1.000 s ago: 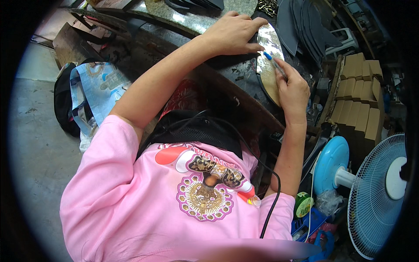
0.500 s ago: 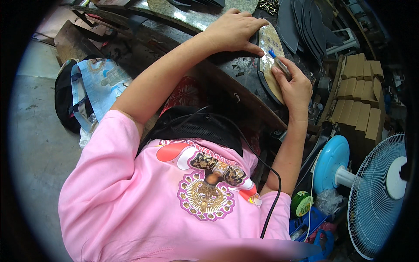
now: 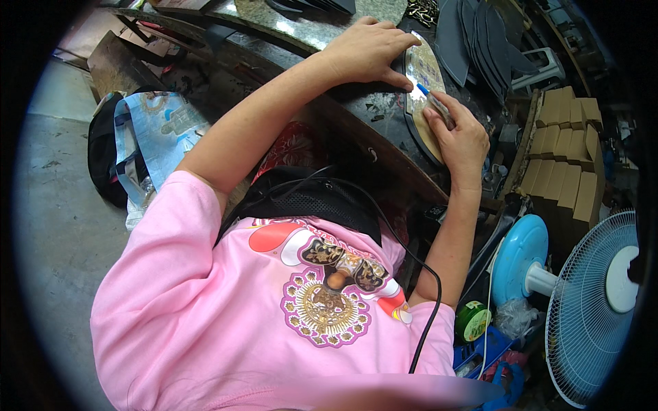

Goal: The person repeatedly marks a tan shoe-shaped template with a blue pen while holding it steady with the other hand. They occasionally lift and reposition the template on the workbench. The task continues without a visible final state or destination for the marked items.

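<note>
My left hand [image 3: 367,53] rests at the far left edge of a tan, shiny, curved flat template [image 3: 426,66], thumb and fingers spread and stretched out. Under the template, a dark sheet [image 3: 415,139] shows along its near left edge. Between the thumb and fingers of my right hand [image 3: 465,140] is a pen [image 3: 439,107] with a grey body and a blue end. That blue end points at the template, close to my left thumb. Whether it touches the surface I cannot tell.
Dark grey curved sheets [image 3: 483,44] are stacked beyond my right hand, beside a pile of brass-coloured chain [image 3: 421,11]. Small cardboard boxes [image 3: 558,147] stand at the right, above a blue and white fan [image 3: 591,308]. A black cable [image 3: 434,308] hangs near my right arm.
The pen's blue end has shifted slightly left and nearer to me across the template. My right fingers have moved a little with it. My left hand stays almost in place.
</note>
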